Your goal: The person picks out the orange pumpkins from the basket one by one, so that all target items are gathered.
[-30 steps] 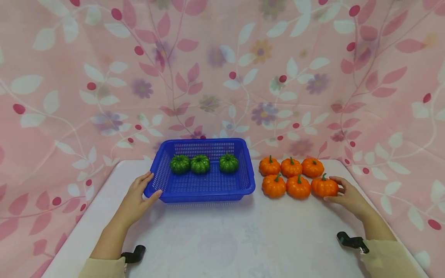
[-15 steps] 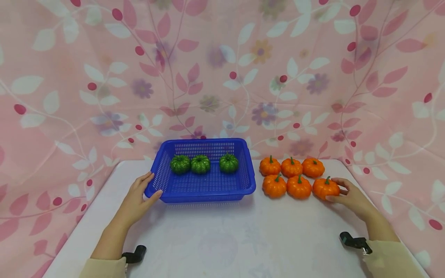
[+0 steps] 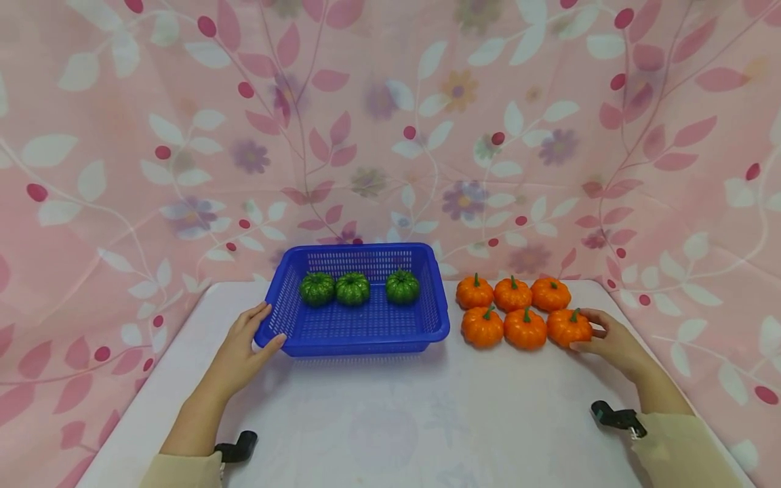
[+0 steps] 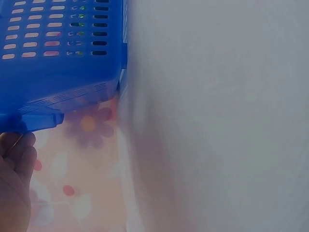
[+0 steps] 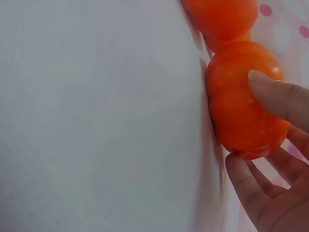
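Note:
My left hand (image 3: 244, 352) touches the left end of a blue plastic basket (image 3: 360, 349), fingers at the side rim and thumb near the front corner. In the left wrist view its fingertips (image 4: 26, 140) meet the rim from below. Three small green pumpkins (image 3: 352, 289) lie inside the basket, two side by side and one apart. My right hand (image 3: 613, 346) grips the front-right orange pumpkin (image 3: 567, 329), thumb on its near side. In the right wrist view, other fingers reach around that pumpkin's end, which sits low at the white tabletop.
Several more orange pumpkins with green stems (image 3: 512, 294) stand in two rows right of the basket. Pink floral cloth (image 3: 390, 135) hangs behind and along both sides of the white table (image 3: 378, 420). Black wrist-worn devices (image 3: 616, 418) sit by both sleeves.
The right hand drew the front-right pumpkin slightly right and nearer, then moved it back left beside its neighbour. The left hand and basket have stayed in place.

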The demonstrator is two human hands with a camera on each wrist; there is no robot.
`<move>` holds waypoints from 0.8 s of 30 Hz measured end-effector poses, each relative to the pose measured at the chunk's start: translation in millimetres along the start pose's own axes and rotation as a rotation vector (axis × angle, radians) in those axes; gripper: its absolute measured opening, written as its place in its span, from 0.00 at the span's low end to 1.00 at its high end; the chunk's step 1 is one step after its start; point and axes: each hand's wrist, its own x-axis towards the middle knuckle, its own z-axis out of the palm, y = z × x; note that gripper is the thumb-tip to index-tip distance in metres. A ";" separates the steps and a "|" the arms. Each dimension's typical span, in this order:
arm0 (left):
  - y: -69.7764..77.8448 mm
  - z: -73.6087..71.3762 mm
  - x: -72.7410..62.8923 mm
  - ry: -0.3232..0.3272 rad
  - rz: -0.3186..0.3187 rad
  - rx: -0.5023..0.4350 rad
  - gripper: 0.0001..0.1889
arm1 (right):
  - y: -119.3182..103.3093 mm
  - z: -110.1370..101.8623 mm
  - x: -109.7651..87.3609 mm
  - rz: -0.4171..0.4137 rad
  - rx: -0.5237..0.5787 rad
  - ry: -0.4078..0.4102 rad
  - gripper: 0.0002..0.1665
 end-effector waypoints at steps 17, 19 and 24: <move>1.1 -0.8 2.4 -0.003 -0.004 0.021 0.42 | -0.3 2.7 1.9 0.004 0.013 -0.001 0.54; 1.2 -1.0 2.8 0.006 0.003 0.021 0.42 | -2.7 0.1 -0.5 0.007 -0.002 -0.003 0.54; 1.2 -1.1 2.1 0.026 0.027 0.034 0.41 | -15.0 -11.6 -10.4 0.003 -0.104 0.000 0.49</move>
